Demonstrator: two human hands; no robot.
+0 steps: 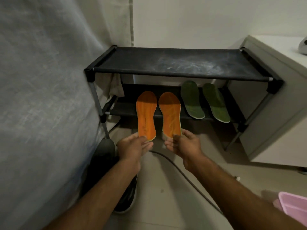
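Observation:
Two orange insoles point away from me toward a black shoe rack point(174, 77). My left hand point(132, 146) pinches the heel of the left orange insole point(146, 115). The heel of the right orange insole point(170, 113) is held between thumb and fingers of my right hand point(181, 143). Both toe ends reach over the front edge of the rack's lower shelf point(126, 108). On the right half of that shelf lie two green insoles point(192, 100), point(216, 103), side by side.
The rack's dusty top shelf carries nothing. A white cabinet point(274, 113) stands right of the rack, a grey curtain point(41, 97) hangs on the left. A black shoe point(106, 156) and a dark cable point(182, 173) lie on the tiled floor. A pink tray point(294, 206) is at bottom right.

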